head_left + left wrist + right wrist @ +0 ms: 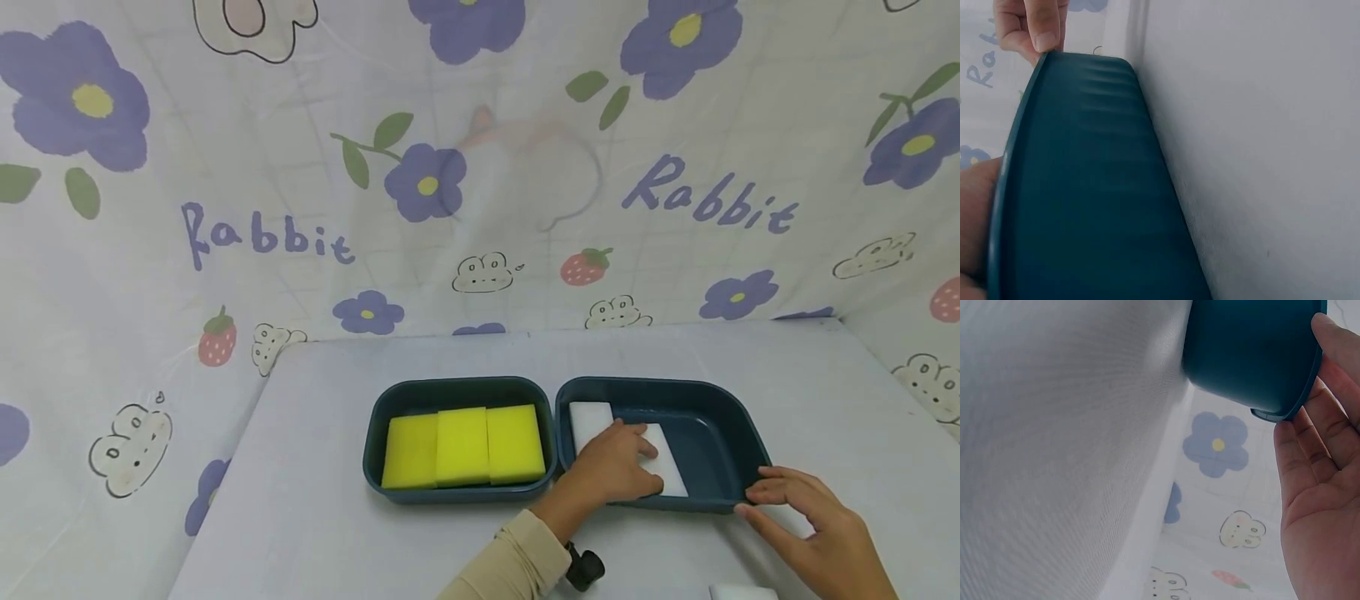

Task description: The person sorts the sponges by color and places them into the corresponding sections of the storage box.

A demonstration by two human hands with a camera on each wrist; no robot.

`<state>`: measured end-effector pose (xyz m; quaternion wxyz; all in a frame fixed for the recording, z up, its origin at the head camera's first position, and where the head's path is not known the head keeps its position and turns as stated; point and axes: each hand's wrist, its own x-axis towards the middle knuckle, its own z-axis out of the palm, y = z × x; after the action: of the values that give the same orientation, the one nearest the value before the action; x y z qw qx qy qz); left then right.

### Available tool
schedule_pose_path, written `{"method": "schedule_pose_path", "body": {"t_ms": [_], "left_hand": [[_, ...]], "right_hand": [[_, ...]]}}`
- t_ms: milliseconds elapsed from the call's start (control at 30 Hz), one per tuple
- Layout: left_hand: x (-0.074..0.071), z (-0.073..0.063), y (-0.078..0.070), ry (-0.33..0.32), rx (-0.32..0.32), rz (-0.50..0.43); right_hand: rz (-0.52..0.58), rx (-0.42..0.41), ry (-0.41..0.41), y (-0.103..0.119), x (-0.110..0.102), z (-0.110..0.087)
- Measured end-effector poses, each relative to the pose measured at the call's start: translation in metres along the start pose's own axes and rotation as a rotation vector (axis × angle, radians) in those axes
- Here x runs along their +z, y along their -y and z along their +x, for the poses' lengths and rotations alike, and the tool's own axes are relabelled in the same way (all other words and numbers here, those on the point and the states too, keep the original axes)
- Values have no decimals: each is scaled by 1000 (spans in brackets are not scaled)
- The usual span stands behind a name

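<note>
My left hand [611,467] reaches into the right-hand dark teal tray [705,400]. Its fingers lie over a white sponge block [670,471], which rests flat on the tray floor. To the left of that block is another white sponge [591,417], partly covered by the hand. At the tray's front right corner, my right hand [813,521] holds the rim between thumb and fingers. The right wrist view shows those fingers [1335,434] against the tray's edge. The left wrist view mostly shows the tray's outer wall [1097,187].
A second teal tray [457,497] stands directly to the left, holding three yellow sponges [462,446] side by side. Part of a white block [742,592] shows on the white table at the bottom edge. A printed curtain [525,183] hangs behind the table.
</note>
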<state>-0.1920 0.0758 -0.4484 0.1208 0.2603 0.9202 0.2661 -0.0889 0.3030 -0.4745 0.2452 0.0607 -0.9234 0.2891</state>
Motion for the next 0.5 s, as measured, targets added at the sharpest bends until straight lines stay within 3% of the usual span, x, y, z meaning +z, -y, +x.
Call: {"method": "schedule_pose_path", "body": {"t_ms": [300, 500], "left_hand": [[3, 5, 2, -32, 14, 121], [4, 8, 2, -36, 2, 172]], "right_hand": [[-43, 46, 29, 3, 1, -1], [-37, 23, 11, 2, 0, 0]]}}
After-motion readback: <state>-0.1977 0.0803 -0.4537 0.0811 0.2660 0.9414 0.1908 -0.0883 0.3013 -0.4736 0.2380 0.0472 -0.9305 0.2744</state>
